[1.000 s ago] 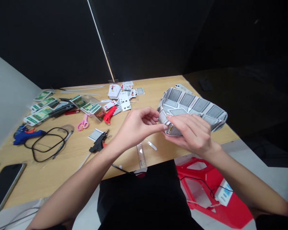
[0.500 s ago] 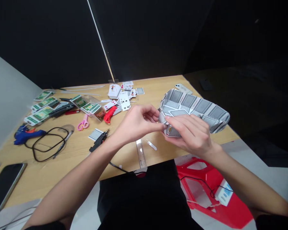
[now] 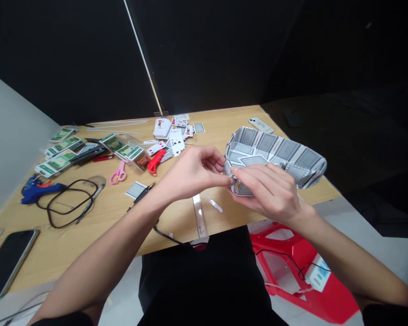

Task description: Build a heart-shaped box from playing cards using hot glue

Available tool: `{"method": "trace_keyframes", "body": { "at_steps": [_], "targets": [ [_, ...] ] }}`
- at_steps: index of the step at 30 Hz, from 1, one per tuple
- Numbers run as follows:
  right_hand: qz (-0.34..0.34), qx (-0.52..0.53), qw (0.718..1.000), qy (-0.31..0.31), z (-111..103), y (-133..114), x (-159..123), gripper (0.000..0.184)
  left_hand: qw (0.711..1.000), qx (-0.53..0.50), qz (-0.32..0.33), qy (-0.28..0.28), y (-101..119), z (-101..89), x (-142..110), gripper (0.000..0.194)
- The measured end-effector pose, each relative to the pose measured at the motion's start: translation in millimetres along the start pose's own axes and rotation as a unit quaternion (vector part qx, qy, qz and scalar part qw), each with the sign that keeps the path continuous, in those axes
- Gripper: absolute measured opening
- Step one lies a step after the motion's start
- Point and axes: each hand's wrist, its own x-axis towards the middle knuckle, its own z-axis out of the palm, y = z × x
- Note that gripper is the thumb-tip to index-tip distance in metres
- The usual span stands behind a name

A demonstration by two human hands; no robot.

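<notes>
Over the right part of the pale wooden table [image 3: 180, 215], a long grey-and-white container of patterned playing cards [image 3: 283, 151] was held tilted in both hands. The left hand [image 3: 204, 174] pinched its near left corner between thumb and fingertips, while the right hand [image 3: 268, 188] clasped its near side, fingers laid over the wall. Nearer the body, a clear straight ruler [image 3: 200, 217] lay beside a small white strip [image 3: 216, 206]; pink-handled scissors [image 3: 118, 173] lay farther left.
</notes>
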Motion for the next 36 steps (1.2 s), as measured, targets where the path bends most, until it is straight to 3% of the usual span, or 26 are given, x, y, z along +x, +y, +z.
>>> {"method": "trace_keyframes", "body": {
  "at_steps": [4, 9, 17, 23, 28, 36],
  "targets": [
    [-0.003, 0.009, 1.000, -0.005, 0.4, -1.3, 0.6, 0.034, 1.000, 0.000, 0.019, -0.001, -3.4, -0.6, 0.8, 0.021],
    [-0.013, 0.011, 1.000, -0.018, 1.1, -3.4, 0.1, 0.037, 1.000, 0.019, -0.002, -0.020, -3.6, -2.8, -0.9, 0.025],
    [-0.008, 0.015, 1.000, -0.012, 1.1, -4.8, 1.4, 0.035, 0.999, 0.027, 0.022, -0.003, -6.3, -0.7, -0.4, 0.020],
    [0.033, -0.013, 0.999, 0.008, 1.1, -3.1, -7.6, 0.042, 0.997, -0.036, -0.008, 0.075, -23.9, 18.3, -12.8, 0.043],
    [0.048, -0.016, 0.998, 0.021, 1.0, -4.5, -12.2, 0.045, 0.991, -0.072, 0.014, 0.109, -37.8, 35.9, -28.4, 0.044],
    [0.032, -0.021, 0.999, 0.031, 3.7, -5.4, -11.7, 0.045, 0.985, -0.092, 0.042, 0.140, -48.4, 44.4, -23.3, 0.039]
  ]
}}
